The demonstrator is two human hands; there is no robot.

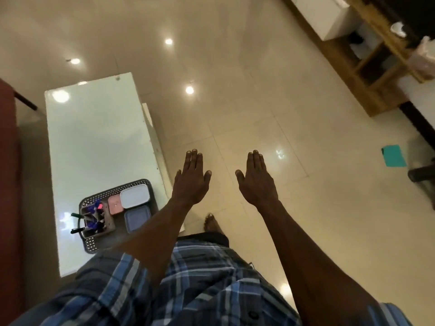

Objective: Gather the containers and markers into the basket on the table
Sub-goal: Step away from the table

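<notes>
White glossy worktop (98, 142) carries the dark perforated basket (141, 184) at its near right corner; inside lie the markers (93, 217) in a holder, then a pink container (115, 204), a white container (135, 196) and a grey container (137, 218). Over the tiled floor (270, 102), left hand (191, 180) and right hand (256, 181) hover flat, each grip released, holding nothing.

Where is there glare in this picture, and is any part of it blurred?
Head view: ceiling lights glare off the glossy floor and the white table; the shelf at the upper right is blurred; both hands, left and right, look sharp.
</notes>
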